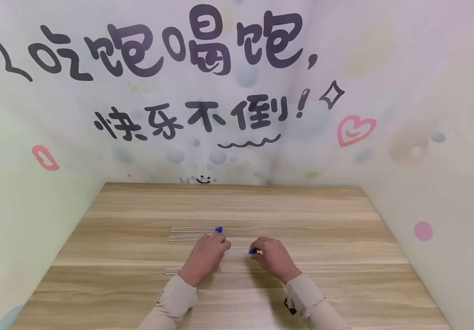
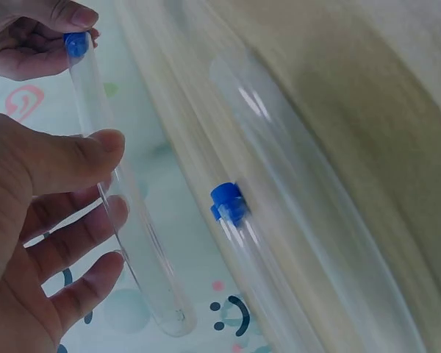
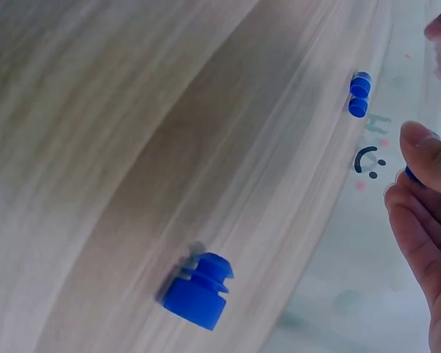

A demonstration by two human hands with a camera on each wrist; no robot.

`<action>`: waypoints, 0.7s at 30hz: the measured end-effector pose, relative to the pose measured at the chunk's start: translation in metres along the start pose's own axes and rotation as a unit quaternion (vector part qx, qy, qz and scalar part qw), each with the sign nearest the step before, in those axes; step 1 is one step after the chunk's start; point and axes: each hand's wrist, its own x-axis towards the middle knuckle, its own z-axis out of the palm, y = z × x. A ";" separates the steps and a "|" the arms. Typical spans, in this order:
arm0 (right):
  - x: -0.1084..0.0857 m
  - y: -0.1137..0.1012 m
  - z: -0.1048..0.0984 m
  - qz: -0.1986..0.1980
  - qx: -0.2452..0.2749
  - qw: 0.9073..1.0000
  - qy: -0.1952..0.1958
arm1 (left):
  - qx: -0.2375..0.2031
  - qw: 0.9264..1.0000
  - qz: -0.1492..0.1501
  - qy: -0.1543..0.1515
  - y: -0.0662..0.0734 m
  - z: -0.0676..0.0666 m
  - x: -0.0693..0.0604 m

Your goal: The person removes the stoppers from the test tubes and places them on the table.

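My left hand grips a clear test tube around its middle, between thumb and fingertips. Facing it, my right hand pinches a blue stopper at the mouth of that tube; how deep it sits cannot be made out. Both hands are raised off the table. In the left wrist view, a second tube with a blue stopper lies on the wood beside another clear tube. A loose ribbed blue stopper rests on the table in the right wrist view.
Beyond my left hand on the wooden table, a capped tube and another tube lie side by side. Nearer, one more tube is partly covered by my left arm. A printed curtain hangs behind the table.
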 end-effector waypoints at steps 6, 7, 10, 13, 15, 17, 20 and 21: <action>0.000 0.001 -0.001 -0.024 -0.011 1.000 -0.006 | -0.002 1.000 0.002 -0.013 0.000 0.002 0.000; 0.000 0.001 -0.002 -0.027 -0.014 0.999 -0.009 | -0.001 1.000 0.003 -0.016 0.000 0.003 0.000; 0.002 0.001 -0.001 -0.035 -0.026 0.999 -0.023 | 0.003 1.000 0.009 -0.009 -0.002 0.005 -0.001; 0.003 0.000 -0.001 -0.036 -0.033 0.998 -0.031 | -0.007 1.000 0.010 0.004 -0.003 0.007 -0.001; 0.004 -0.001 -0.001 -0.032 -0.030 0.999 -0.027 | -0.014 1.000 0.007 0.013 -0.004 0.008 -0.001; 0.003 -0.002 -0.001 -0.026 -0.027 0.999 -0.021 | -0.015 1.000 0.003 0.017 -0.005 0.008 -0.001; 0.003 -0.002 0.001 -0.020 -0.025 0.999 -0.009 | -0.014 1.000 0.000 0.016 -0.006 0.008 0.000; 0.002 -0.002 0.001 -0.019 -0.026 0.999 -0.005 | -0.013 1.000 -0.001 0.015 -0.006 0.008 0.000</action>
